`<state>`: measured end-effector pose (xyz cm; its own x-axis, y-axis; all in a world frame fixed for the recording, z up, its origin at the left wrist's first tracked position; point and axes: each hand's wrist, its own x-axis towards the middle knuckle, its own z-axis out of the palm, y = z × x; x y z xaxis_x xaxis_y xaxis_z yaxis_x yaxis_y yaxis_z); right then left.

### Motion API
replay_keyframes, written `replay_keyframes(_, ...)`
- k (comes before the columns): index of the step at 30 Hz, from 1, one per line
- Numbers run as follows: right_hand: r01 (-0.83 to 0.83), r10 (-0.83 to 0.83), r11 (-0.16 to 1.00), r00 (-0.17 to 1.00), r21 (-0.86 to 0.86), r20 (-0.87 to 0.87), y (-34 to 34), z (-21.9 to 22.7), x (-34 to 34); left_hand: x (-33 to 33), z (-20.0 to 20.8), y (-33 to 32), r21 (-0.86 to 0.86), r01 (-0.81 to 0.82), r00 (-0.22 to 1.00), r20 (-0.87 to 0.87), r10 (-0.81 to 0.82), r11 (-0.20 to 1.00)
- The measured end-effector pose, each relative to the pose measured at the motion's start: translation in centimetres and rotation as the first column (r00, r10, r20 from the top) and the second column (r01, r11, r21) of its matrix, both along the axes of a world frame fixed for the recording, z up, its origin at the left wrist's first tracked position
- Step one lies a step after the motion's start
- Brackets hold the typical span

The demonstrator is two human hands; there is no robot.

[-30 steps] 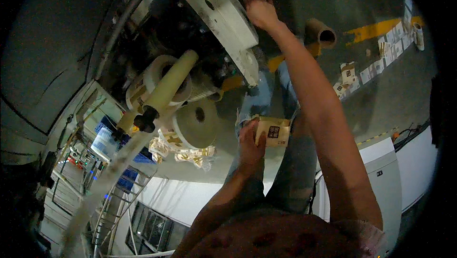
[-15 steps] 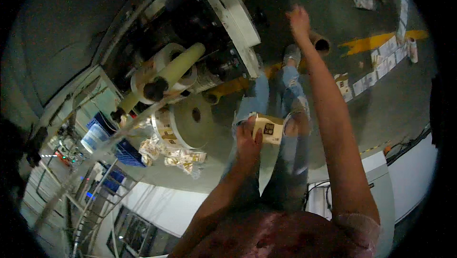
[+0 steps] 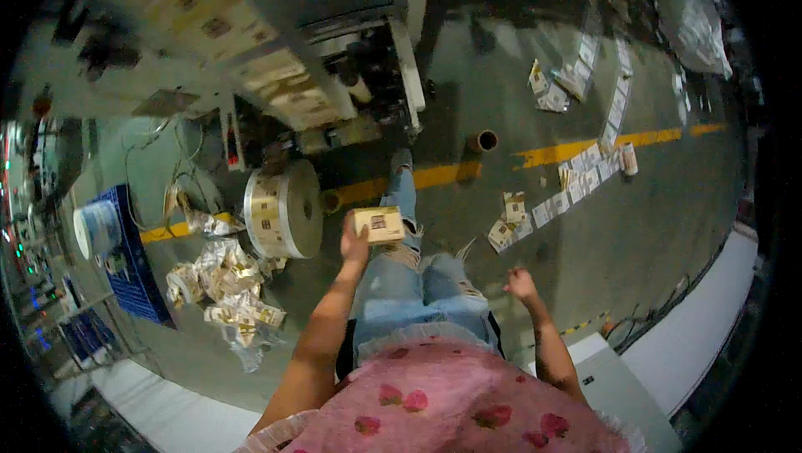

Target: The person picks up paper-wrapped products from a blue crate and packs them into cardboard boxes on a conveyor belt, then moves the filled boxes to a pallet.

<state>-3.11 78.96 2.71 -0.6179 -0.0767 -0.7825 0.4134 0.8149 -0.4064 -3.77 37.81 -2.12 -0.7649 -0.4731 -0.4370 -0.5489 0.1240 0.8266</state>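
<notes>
My left hand (image 3: 354, 240) grips a small cream-and-gold pack (image 3: 378, 225) with a dark square print, thumb over its left end. Whether it is a box or a stack of wrappers, I cannot tell. The pack is held in front of my legs, above the floor. My right hand (image 3: 521, 285) hangs out to the right of my thigh, fingers curled in, touching nothing I can see. To the left of the pack stands a large roll of printed film (image 3: 280, 209) in matching cream and gold.
Crumpled film (image 3: 230, 282) lies on the floor at left, beside a blue pallet (image 3: 134, 261). A machine (image 3: 334, 44) fills the upper left. A cardboard core (image 3: 483, 141) stands near the yellow floor line (image 3: 593, 146). Printed strips (image 3: 576, 186) trail across the floor at right; a pale cabinet (image 3: 606, 386) is lower right.
My right arm has dropped from stretched far forward to beside my thigh. The machine and film roll now appear from another angle. My left hand still holds the pack.
</notes>
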Motion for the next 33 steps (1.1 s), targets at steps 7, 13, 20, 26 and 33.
replay_keyframes(7,-0.539,0.536,0.83,0.698,0.144,-0.475,-7.4,3.6,-2.2,23.1,5.5,-5.4,-0.298,-0.295,0.954,-0.038,0.297,0.908)
replay_keyframes(13,-0.729,0.707,0.676,0.6,0.107,-0.375,-8.8,6.4,2.5,42.9,7.5,-4.3,-0.114,-0.795,0.562,0.229,0.795,0.596)
replay_keyframes(20,-0.872,0.872,0.489,0.489,-0.001,0.0,-16.8,7.7,8.2,54.0,7.9,-4.5,-0.158,-0.906,0.342,0.27,0.9,0.392)
replay_keyframes(26,-0.942,0.941,0.335,0.336,0.018,0.048,-29.1,3.5,13.4,59.3,11.8,-12.5,-0.07,-0.972,0.192,0.326,0.926,0.226)
replay_keyframes(33,-0.84,0.84,0.542,0.54,-0.034,0.042,-44.6,8.7,15.5,65.2,9.8,-27.6,-0.056,-0.97,0.216,0.24,0.946,0.236)
